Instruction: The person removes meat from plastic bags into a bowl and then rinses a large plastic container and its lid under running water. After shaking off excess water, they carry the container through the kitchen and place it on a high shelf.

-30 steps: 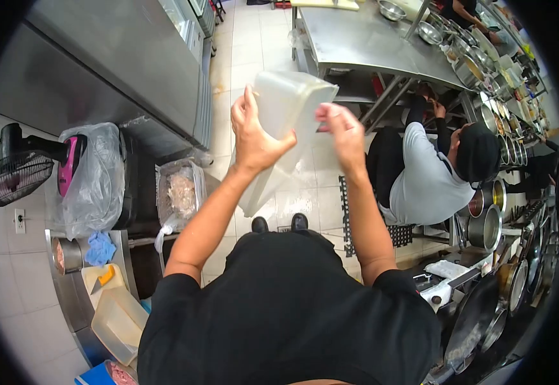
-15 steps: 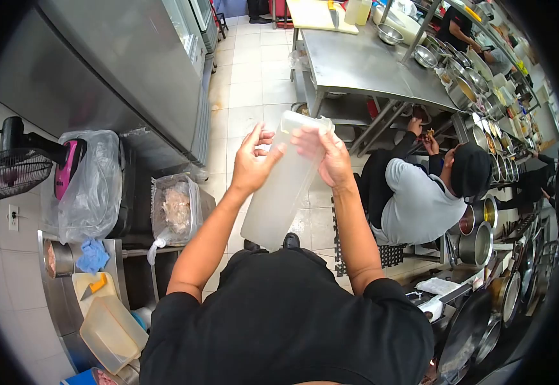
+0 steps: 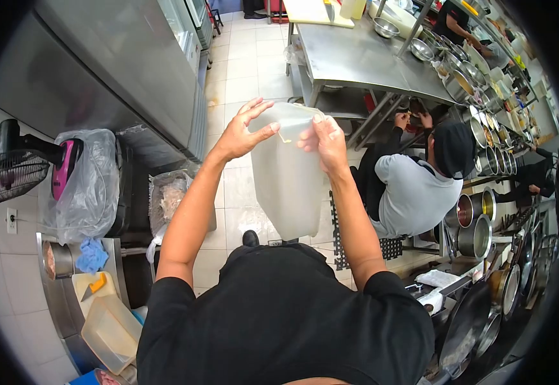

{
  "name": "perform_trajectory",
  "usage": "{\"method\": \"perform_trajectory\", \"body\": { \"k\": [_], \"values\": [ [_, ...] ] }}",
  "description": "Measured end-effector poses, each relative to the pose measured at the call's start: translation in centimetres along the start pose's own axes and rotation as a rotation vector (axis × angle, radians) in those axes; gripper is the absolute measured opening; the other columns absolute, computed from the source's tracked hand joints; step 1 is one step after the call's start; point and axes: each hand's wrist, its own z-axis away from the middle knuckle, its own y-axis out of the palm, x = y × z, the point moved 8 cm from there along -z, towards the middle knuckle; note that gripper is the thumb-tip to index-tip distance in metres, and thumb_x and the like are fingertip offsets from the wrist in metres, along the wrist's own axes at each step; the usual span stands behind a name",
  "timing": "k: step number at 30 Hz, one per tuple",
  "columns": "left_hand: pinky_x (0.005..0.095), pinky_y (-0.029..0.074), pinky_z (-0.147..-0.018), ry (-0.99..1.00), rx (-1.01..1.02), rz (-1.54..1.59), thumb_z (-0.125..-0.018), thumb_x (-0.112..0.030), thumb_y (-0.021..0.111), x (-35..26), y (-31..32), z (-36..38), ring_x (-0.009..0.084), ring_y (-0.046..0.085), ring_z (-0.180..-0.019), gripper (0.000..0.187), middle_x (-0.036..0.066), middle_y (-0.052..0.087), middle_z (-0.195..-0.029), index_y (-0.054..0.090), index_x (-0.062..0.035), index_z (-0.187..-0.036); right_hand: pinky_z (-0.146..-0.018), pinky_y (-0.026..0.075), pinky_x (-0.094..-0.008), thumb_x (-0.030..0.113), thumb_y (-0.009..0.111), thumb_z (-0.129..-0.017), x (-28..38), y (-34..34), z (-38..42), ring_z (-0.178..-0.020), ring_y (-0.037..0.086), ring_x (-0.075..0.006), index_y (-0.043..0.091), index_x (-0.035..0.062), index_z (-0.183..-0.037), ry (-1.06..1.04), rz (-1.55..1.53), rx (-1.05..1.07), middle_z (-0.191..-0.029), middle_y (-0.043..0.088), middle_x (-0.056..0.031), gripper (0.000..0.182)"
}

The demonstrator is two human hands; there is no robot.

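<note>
A tall, translucent plastic container [image 3: 286, 186] hangs in front of me, its mouth towards the top and its rim uneven, with a yellowish edge. My right hand [image 3: 328, 141] grips the rim's right side, thumb outside and fingers curled at the wall. At the upper left of the mouth is my left hand [image 3: 244, 133], fingers stretched out and thumb apart, close to the rim. Whether the left fingers touch the plastic is hard to tell. The container's lower end is above the floor near my shoes.
A steel table [image 3: 363, 58] stands ahead on the right. Beside me on the right, a person in a grey shirt [image 3: 417, 186] crouches near pots. On the left are a fan [image 3: 10, 173], a bag-lined bin [image 3: 164, 205] and a counter with a knife [image 3: 94, 286] and a plastic tub [image 3: 109, 330].
The container has turned from slanted to nearly upright, showing its broad side and mouth. My left hand has moved up slightly with its fingers straighter. The right hand stays at the rim.
</note>
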Motion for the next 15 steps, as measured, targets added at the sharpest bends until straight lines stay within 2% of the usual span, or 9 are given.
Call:
{"method": "perform_trajectory", "body": {
  "k": [2,4,5,7,10,13,15],
  "values": [
    [0.0446,0.026,-0.105,0.002,0.020,-0.055,-0.074,-0.049,0.069,1.2,0.1,-0.4,0.0305,0.027,-0.133,0.077,0.019,0.028,-0.142,0.043,-0.0070,-0.133,-0.045,0.044,-0.0214,0.038,0.055,-0.090,0.2,-0.8,-0.1,-0.051,0.058,-0.0132,0.052,0.0048,-0.092,-0.007,0.049,-0.064,-0.068,0.060,-0.0049,0.034],
    [0.0480,0.024,-0.105,-0.116,-0.138,0.042,-0.075,-0.058,0.063,5.6,-0.7,-0.6,0.0305,0.026,-0.133,0.089,0.021,0.026,-0.143,0.031,-0.0054,-0.139,-0.044,0.044,-0.0212,0.038,0.055,-0.089,0.7,-1.4,-0.2,-0.050,0.058,-0.0128,0.053,0.0046,-0.092,-0.013,0.032,-0.085,-0.066,0.059,-0.0042,0.034],
    [0.0480,0.024,-0.105,-0.111,-0.132,0.041,-0.075,-0.058,0.063,6.6,-0.7,-0.3,0.0305,0.026,-0.133,0.089,0.021,0.026,-0.143,0.031,-0.0054,-0.139,-0.043,0.044,-0.0211,0.038,0.056,-0.089,1.1,-1.8,-0.2,-0.049,0.057,-0.0125,0.053,0.0044,-0.091,-0.018,0.014,-0.106,-0.065,0.058,-0.0035,0.034],
    [0.0512,0.022,-0.104,-0.382,-0.100,0.469,-0.076,-0.067,0.054,10.2,0.0,1.2,0.0319,0.023,-0.134,0.099,0.022,0.023,-0.144,0.017,-0.0044,-0.143,-0.043,0.043,-0.0209,0.038,0.055,-0.090,1.7,-2.4,-0.3,-0.049,0.056,-0.0119,0.053,0.0067,-0.089,-0.026,0.002,-0.120,-0.064,0.057,-0.0023,0.031],
    [0.0533,0.019,-0.104,-0.343,-0.060,0.604,-0.076,-0.072,0.049,10.6,0.1,1.5,0.0341,0.018,-0.135,0.102,0.020,0.022,-0.145,0.011,-0.0055,-0.144,-0.042,0.042,-0.0203,0.038,0.054,-0.090,1.8,-3.3,-0.6,-0.049,0.055,-0.0107,0.053,0.0094,-0.086,-0.023,-0.019,-0.119,-0.063,0.055,-0.0005,0.029],
    [0.0538,0.019,-0.104,-0.392,-0.017,0.517,-0.076,-0.072,0.048,13.0,-0.5,1.7,0.0374,0.017,-0.135,0.100,0.017,0.023,-0.145,0.015,-0.0048,-0.143,-0.042,0.041,-0.0200,0.038,0.055,-0.090,1.9,-4.1,-1.0,-0.047,0.054,-0.0099,0.053,0.0093,-0.084,-0.021,-0.032,-0.076,-0.063,0.055,-0.0005,0.029],
    [0.0516,0.022,-0.104,-0.395,0.054,0.534,-0.078,-0.070,0.048,15.4,0.0,2.1,0.0352,0.022,-0.133,0.096,0.016,0.026,-0.144,0.019,-0.0048,-0.142,-0.042,0.041,-0.0201,0.037,0.056,-0.090,2.3,-4.5,-1.4,-0.047,0.053,-0.0098,0.053,0.0090,-0.084,-0.025,-0.044,-0.056,-0.063,0.055,-0.0011,0.029]
  ]
}}
